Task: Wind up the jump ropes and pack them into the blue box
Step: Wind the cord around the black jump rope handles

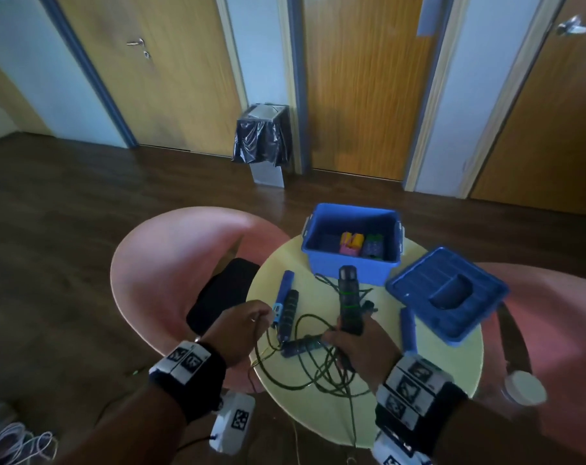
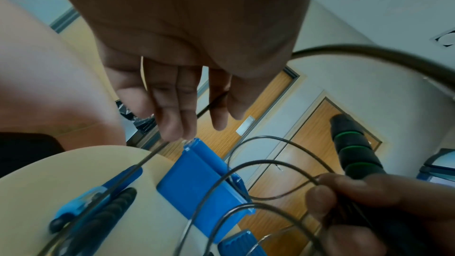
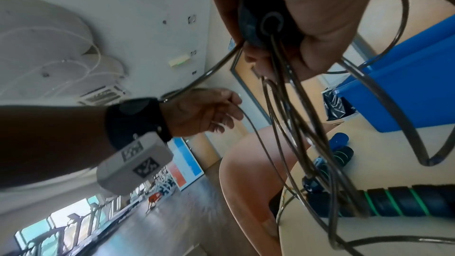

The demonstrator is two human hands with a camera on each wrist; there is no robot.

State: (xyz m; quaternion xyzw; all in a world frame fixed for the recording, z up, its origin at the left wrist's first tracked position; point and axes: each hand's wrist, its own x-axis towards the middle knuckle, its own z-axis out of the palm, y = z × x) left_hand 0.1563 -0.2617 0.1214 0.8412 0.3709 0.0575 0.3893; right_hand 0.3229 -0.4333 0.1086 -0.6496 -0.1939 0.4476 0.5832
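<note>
- While the right hand is gripping a black foam jump-rope handle with green rings, its fingers are curling fully around the lower end and holding the handle upright over the table, with several loops of thin dark cord hanging from under the fist.
- The left hand is hovering to the left, palm down; the fingers are lying nearly straight, and a strand of the cord is running between the index finger and thumb in a light pinch.
- More cord is lying in loose tangled loops on the table near both wrists.
- A second black handle with green rings is lying flat between the hands; another black handle and a blue plastic handle are resting side by side just beyond the left hand.
- A further blue handle is lying to the right of the right hand.
- The open blue plastic box is sitting at the far edge of the round pale-yellow table, holding coloured items; its blue lid is lying just beside it, on the right.
- Pink tub chairs are flanking the table; wooden doors and a bin lined with a black bag are standing behind on dark wood flooring.
</note>
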